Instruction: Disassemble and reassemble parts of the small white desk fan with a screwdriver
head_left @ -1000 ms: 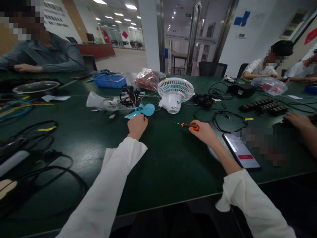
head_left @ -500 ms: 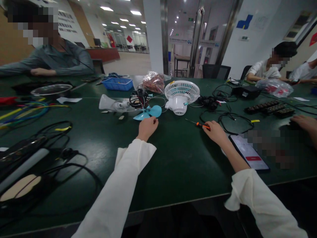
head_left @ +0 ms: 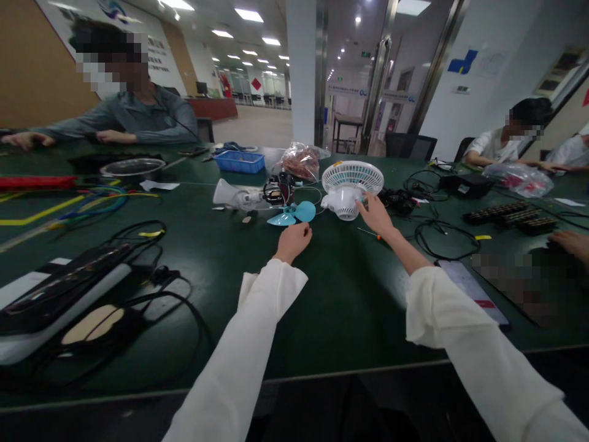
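A white electric fan head (head_left: 343,202) with a round grille lies on the green table. My right hand (head_left: 378,216) reaches to its motor housing, fingertips closed at a small teal knob (head_left: 363,199) on its side. Beneath my right wrist lies a screwdriver (head_left: 368,232) with an orange handle, partly hidden by the arm. My left hand (head_left: 293,242) rests with curled fingers just in front of blue fan blades (head_left: 304,212); whatever is in those fingers, if anything, is hidden. Behind the blades sit a dark motor part (head_left: 280,189) with wires and a white fan stand (head_left: 230,194) on its side.
A blue basket (head_left: 239,162) and a clear bag of brownish pieces (head_left: 301,162) stand behind the fan parts. Cables and a power strip (head_left: 69,276) lie at left. A phone (head_left: 473,291) lies beside my right forearm. Other people sit around the table.
My right hand has let go of the screwdriver, leaving it on the table, and moved left and forward to the fan housing. The left hand stays by the blades; the view has shifted.
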`<state>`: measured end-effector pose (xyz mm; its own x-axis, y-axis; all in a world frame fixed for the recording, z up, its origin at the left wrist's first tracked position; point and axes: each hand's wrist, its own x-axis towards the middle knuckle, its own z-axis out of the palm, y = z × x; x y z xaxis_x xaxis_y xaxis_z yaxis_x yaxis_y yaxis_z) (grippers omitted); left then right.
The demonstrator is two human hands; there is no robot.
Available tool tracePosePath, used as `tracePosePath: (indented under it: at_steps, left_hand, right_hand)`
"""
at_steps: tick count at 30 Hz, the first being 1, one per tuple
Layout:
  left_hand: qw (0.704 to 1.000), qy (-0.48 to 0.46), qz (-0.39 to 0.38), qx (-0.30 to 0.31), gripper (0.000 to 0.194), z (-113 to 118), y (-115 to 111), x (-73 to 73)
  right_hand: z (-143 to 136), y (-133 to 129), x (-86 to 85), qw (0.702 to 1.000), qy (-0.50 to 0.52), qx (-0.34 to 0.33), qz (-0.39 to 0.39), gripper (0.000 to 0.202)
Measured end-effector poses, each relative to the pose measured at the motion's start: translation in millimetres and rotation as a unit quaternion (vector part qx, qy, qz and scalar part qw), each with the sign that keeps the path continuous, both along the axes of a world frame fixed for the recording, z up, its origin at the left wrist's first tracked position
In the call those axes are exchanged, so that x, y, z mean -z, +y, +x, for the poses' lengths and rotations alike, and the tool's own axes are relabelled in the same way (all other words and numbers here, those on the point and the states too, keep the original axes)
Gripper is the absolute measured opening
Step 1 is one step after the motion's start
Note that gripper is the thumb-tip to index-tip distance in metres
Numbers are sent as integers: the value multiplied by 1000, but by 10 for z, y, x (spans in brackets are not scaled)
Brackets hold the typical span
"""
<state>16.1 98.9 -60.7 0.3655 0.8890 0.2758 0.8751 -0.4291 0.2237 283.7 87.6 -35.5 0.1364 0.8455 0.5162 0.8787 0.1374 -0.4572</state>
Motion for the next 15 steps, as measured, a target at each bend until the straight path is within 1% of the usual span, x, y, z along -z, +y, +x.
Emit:
tracePosePath:
  at_steps: [1, 4, 7, 11, 13, 15]
  left_hand:
    - [1000, -3, -1, 2, 25, -9, -13, 1]
    - [1000, -10, -3, 7, 21, -28, -50, 20]
    - [1000, -13, -4, 9, 18, -34, -65, 46]
    - [1000, -21, -8, 19, 16, -42, -57, 64]
    - [999, -27, -8, 24, 15, -50, -51, 70]
    - [999, -33, -10, 29, 15, -57, -48, 74]
  right_hand:
    - [-44, 106, -17, 999, 39, 25, -14, 45]
    - [-108, 348, 7, 994, 80, 68, -16, 35]
    - [-80, 483, 85, 991, 112, 74, -24, 26]
    - [-1, 545, 168, 988, 139, 69, -25, 21]
    - [15, 539, 194, 987, 146, 68, -17, 23]
    - [8, 520, 213, 988, 146, 45, -11, 26]
